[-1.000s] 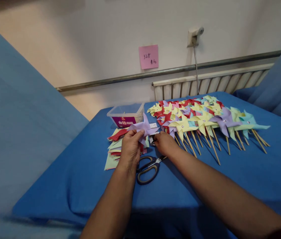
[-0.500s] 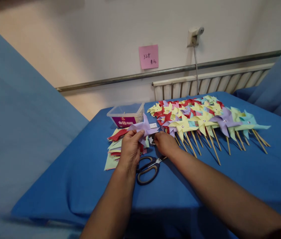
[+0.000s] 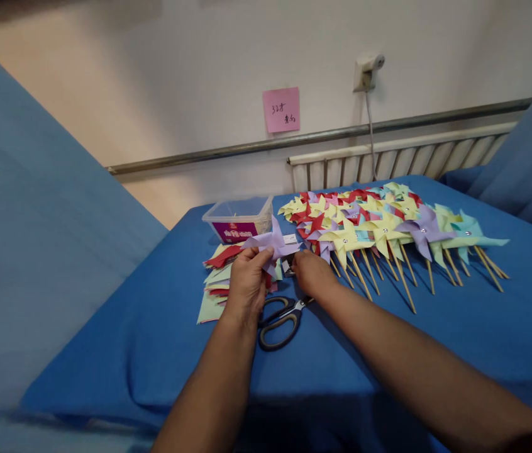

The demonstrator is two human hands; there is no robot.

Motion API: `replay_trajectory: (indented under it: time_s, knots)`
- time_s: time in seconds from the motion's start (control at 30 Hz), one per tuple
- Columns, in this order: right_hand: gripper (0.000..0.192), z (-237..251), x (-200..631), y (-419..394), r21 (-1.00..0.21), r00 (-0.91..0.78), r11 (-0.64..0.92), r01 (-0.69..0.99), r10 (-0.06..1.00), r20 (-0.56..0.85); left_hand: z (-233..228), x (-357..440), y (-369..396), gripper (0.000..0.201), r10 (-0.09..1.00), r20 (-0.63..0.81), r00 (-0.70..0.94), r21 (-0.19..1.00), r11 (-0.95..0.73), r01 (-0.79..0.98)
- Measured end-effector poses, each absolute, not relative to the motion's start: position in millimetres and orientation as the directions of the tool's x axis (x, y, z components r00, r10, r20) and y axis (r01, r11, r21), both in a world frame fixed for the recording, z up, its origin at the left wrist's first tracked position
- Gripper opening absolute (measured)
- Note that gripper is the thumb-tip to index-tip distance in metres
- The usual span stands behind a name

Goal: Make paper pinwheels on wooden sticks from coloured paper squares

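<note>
My left hand (image 3: 248, 277) is closed, pinching a purple paper pinwheel (image 3: 273, 240) between thumb and fingers; no stick shows on it. Just right of it, my right hand (image 3: 312, 270) is curled down at a small box (image 3: 287, 268). Its fingertips are hidden, so whatever they pinch, if anything, does not show. Scissors (image 3: 281, 321) with dark handles lie below the hands, the blade tips partly under my right wrist. Beneath and left of my left hand is a stack of coloured paper pieces (image 3: 214, 302).
Behind the stack stands a clear plastic tub (image 3: 240, 207) with a purple label. Many finished pinwheels (image 3: 386, 229) on wooden sticks are spread at the right of the blue-covered table (image 3: 119, 340). A radiator (image 3: 402, 157) and a metal rail (image 3: 228, 150) run along the wall.
Both hands stay almost where they were, and the purple pinwheel is still held in my left hand. The view has shifted only very slightly.
</note>
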State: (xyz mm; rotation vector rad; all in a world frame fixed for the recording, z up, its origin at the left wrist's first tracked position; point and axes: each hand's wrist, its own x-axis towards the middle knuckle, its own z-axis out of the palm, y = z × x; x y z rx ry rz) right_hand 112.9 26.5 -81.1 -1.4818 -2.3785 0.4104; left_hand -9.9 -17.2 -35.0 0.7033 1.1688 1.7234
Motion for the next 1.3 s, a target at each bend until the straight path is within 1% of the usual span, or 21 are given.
replay_trajectory:
  time_s: [0.23,0.4,0.63,0.7,0.83,0.9,1.0,1.07,1.17,1.3]
  knots:
    - [0.024,-79.4,112.1,26.4,-0.409,-0.376,0.382,0.829,0.921,0.1,-35.2,-9.8,-17.8,0.026,0.907,-0.033,-0.421,0.929,-0.127,-0.348]
    - [0.025,-76.9,112.5,25.1,-0.417,-0.379,0.382,0.825,0.921,0.094,-36.0,-9.9,-17.0,0.028,0.909,-0.023,-0.415,0.92,-0.143,-0.364]
    - [0.023,-71.5,114.6,24.8,-0.5,-0.336,0.358,0.788,0.932,0.139,-34.2,-9.7,-18.4,0.03,0.906,-0.031,-0.422,0.92,-0.139,-0.367]
    - [0.019,-71.4,116.9,23.7,-0.541,-0.358,0.379,0.75,0.922,0.15,-34.2,-10.1,-18.6,0.029,0.907,-0.034,-0.42,0.924,-0.131,-0.359]
    - [0.015,-73.6,122.2,17.0,-0.601,-0.512,0.467,0.648,0.852,0.109,-34.5,-10.5,-18.6,0.028,0.908,-0.03,-0.418,0.92,-0.139,-0.367]
    - [0.017,-73.5,123.8,12.5,-0.565,-0.567,0.5,0.656,0.821,0.068,-34.6,-10.4,-18.7,0.029,0.907,-0.029,-0.421,0.917,-0.143,-0.371]
    - [0.019,-70.7,124.4,7.4,-0.447,-0.591,0.535,0.717,0.807,0.017,-34.4,-10.1,-19.0,0.028,0.907,-0.032,-0.42,0.918,-0.14,-0.371]
    - [0.02,-68.5,124.0,6.1,-0.392,-0.598,0.549,0.738,0.801,-0.003,-34.0,-9.9,-19.2,0.027,0.907,-0.036,-0.42,0.918,-0.137,-0.373]
    - [0.022,-67.8,123.2,6.8,-0.361,-0.598,0.551,0.752,0.801,-0.022,-32.9,-9.2,-19.6,0.027,0.907,-0.038,-0.42,0.914,-0.139,-0.382]
    - [0.024,-70.2,123.1,9.6,-0.369,-0.567,0.521,0.77,0.823,-0.022,-31.4,-8.3,-20.3,0.027,0.908,-0.035,-0.418,0.91,-0.144,-0.389]
